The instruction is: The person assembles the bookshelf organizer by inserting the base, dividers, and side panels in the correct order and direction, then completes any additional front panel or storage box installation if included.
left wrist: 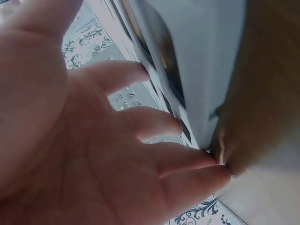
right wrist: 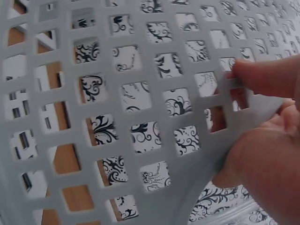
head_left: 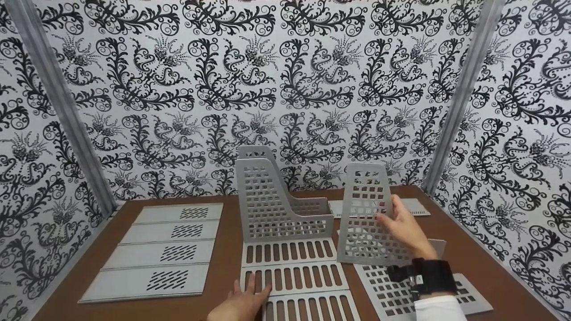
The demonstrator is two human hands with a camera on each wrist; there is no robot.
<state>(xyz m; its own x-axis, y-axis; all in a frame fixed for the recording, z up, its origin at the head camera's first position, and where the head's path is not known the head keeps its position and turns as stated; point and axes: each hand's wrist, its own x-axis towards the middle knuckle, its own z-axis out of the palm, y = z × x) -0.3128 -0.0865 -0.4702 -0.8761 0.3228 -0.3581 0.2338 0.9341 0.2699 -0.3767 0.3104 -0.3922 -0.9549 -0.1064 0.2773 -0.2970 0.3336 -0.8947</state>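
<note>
My right hand (head_left: pixel 403 225) grips a grey side panel (head_left: pixel 346 223) full of square holes and holds it upright right of centre. In the right wrist view, thumb and fingers pinch its curved edge (right wrist: pixel 176 199). My left hand (head_left: pixel 238 303) has its fingers extended, with fingertips at the left edge of the grey slotted panels (head_left: pixel 292 264). In the left wrist view, the palm shows nothing in it, and the fingertips (left wrist: pixel 222 171) touch the panel's edge. Behind the slotted panels stands a grey magazine file (head_left: pixel 242 200) with perforated sides and a sloped, cut-down front.
Several grey panels (head_left: pixel 125 278) with slanted slots lie in a column on the brown table (head_left: pixel 227 254) at left. More perforated panels (head_left: pixel 479 305) lie at right, partly under my right arm. Grey panels (head_left: pixel 412 207) lie at the back right. Patterned walls (head_left: pixel 276 89) enclose the table.
</note>
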